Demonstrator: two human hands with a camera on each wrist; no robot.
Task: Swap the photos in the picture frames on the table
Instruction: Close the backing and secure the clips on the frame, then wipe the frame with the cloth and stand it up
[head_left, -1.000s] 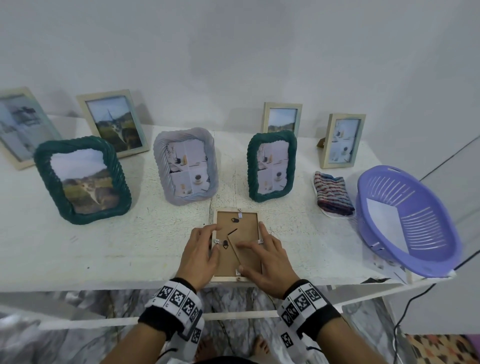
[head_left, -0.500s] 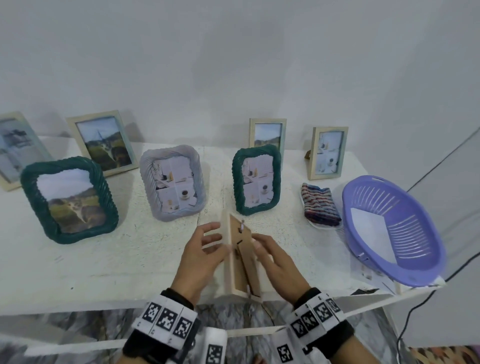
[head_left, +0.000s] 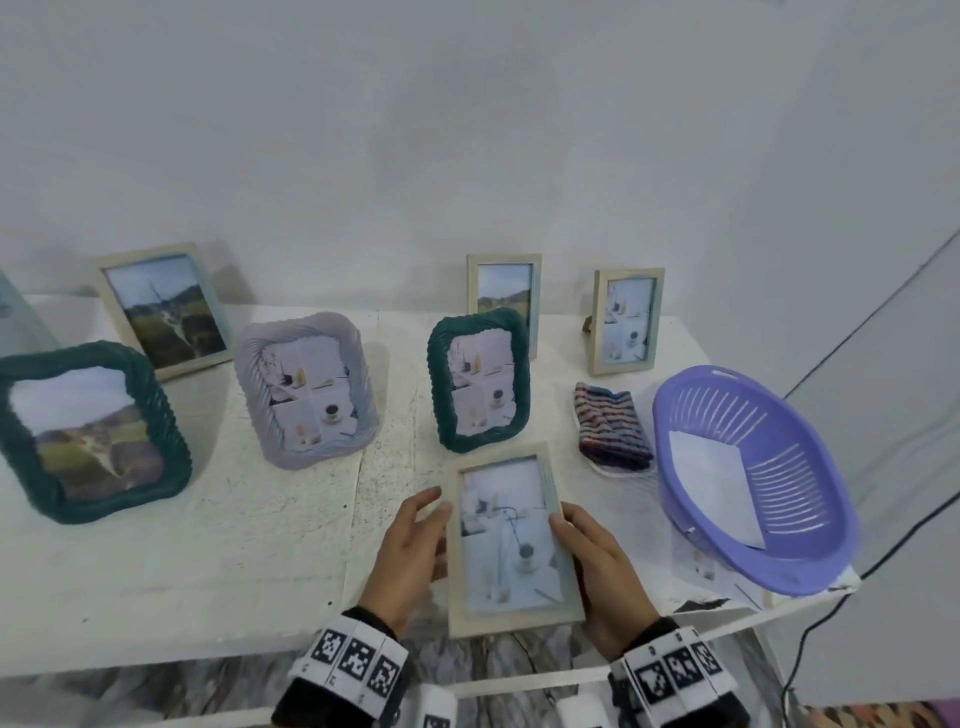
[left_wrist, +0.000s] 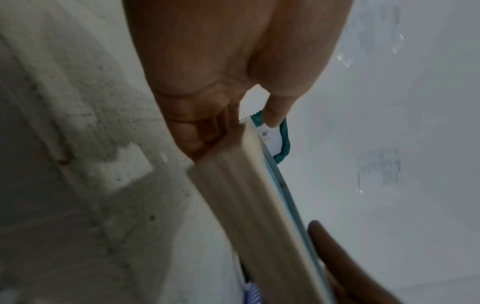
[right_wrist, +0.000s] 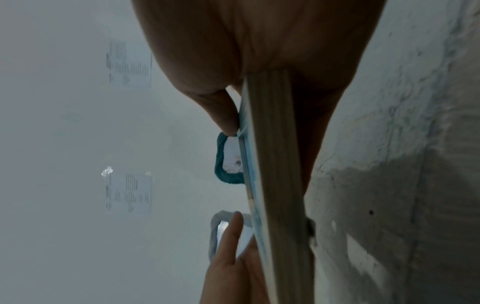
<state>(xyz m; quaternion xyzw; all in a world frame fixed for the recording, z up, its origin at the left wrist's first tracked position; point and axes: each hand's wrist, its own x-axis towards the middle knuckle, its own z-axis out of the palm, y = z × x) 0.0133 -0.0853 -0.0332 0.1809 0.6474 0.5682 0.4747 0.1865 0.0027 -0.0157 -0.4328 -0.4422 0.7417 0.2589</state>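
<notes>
I have the pale wooden rectangular picture frame (head_left: 511, 540) lifted off the white painted surface (head_left: 208, 545), photo side facing up toward me, tilted with its top edge away. My right hand (head_left: 602, 571) grips its right edge: the thumb lies on the front rim and the fingers are curled behind it, as the right wrist view shows. My left hand (head_left: 410, 545) is at the frame's left edge with fingers spread and fairly straight; in the left wrist view the fingers rest against the back and side of the frame, and the thumb stands clear of the front. That grip is wide, a support more than a clasp.

Just beyond my hands stands the dark green rope-textured frame (head_left: 480, 379) holding a 4-panel still-life photo. To the left of my left hand stands the grey ridged frame (head_left: 306, 389) with the same kind of photo, and further left the larger dark green rope-textured frame (head_left: 88, 431) with a landscape photo. Behind them, near the wall, stand 3 pale wooden frames (head_left: 163, 306), (head_left: 504, 291), (head_left: 628, 319).

To the right of my right hand lies a striped folded cloth (head_left: 613, 426), and beyond it a lilac plastic slotted basket (head_left: 753, 478) with a white sheet inside.
</notes>
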